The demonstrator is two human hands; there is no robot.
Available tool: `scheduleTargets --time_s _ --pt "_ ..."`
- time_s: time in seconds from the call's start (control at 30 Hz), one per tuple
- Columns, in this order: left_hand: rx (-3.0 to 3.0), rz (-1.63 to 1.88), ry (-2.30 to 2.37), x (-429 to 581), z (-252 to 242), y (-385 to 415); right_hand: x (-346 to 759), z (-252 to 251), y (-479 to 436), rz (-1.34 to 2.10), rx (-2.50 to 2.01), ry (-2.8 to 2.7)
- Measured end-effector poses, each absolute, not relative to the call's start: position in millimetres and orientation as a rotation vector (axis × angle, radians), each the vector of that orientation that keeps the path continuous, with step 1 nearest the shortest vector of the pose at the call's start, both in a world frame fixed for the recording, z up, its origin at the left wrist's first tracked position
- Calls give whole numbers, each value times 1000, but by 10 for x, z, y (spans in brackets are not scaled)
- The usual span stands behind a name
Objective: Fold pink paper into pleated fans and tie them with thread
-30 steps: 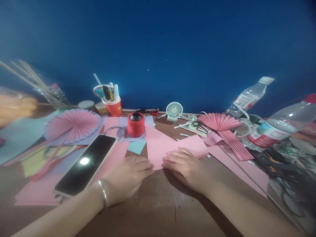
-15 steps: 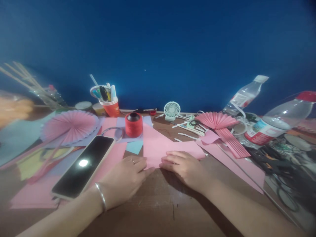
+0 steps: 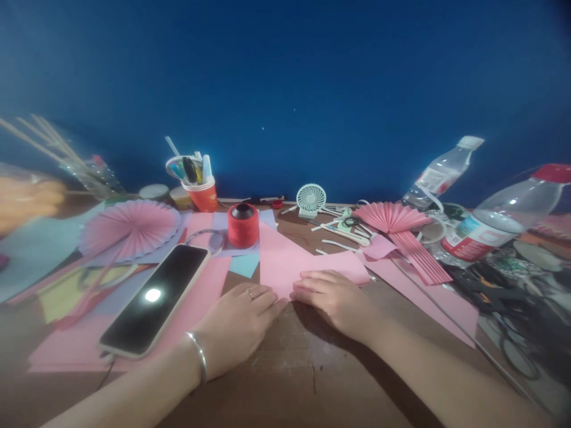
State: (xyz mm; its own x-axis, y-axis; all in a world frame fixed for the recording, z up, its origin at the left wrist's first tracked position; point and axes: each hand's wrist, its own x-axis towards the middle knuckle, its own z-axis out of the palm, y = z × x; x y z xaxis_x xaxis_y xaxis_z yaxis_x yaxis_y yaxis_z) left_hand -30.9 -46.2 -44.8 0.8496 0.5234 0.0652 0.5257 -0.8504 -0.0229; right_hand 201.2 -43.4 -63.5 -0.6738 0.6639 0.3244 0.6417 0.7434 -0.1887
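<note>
A sheet of pink paper (image 3: 289,259) lies on the table in front of me, its right part raised and curving. My left hand (image 3: 245,318), with a ring and a silver bracelet, has its fingers curled at the sheet's near edge and its thumb stretched along that edge. Close beside it, my right hand (image 3: 328,300) presses its bent fingers together on the same edge; its thumb is hidden. Both hands are closed on the paper's near edge. Just beyond the sheet stands a red thread spool (image 3: 243,227) with a black top.
To the left lie a phone (image 3: 154,303) and a pleated pink paper rosette (image 3: 131,229). A red cup (image 3: 203,193) of pens stands behind. Toward the right are a small fan (image 3: 311,199), a folded pink paper fan (image 3: 390,217), plastic bottles (image 3: 486,235) and a thin rod (image 3: 450,321).
My left hand has slid a little to the right along the paper's near edge, toward my right hand. My right hand has barely moved. The view has shifted slightly.
</note>
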Motion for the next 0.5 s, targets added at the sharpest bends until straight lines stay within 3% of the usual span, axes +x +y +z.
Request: scheduleTargets --time_s 0.5 --pt "-2939 -89 -892 -355 -574 -463 2042 -663 -413 99 -967 -2545"
